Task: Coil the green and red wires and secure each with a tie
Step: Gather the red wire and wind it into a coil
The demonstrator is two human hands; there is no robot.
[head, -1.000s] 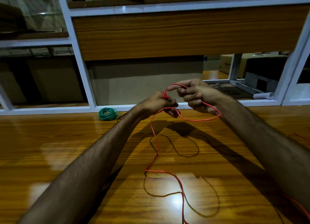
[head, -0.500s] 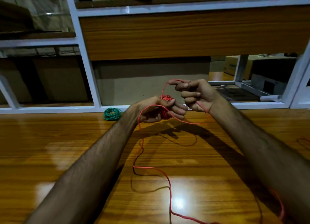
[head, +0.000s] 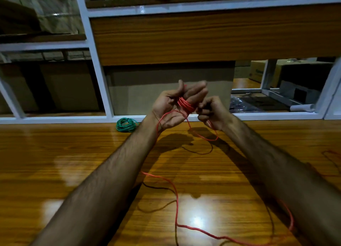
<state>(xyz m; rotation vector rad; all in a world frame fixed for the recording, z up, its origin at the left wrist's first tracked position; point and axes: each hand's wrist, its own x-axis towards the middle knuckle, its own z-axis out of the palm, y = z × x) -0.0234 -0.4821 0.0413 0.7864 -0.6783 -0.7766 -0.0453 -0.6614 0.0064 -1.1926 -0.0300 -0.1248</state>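
Green wire [head: 126, 124] lies coiled at the table's [head: 55, 153] far edge, tie not discernible; red wire [head: 185, 104] partly wound round my left hand's [head: 176, 105] extended fingers, right hand [head: 212, 111] pinching the feed, much slack loose on the table, tie pending

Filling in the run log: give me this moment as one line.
left hand: red wire wound round fingers | right hand: pinches wire, feeding | green coil: on table, apart | tie: not visible
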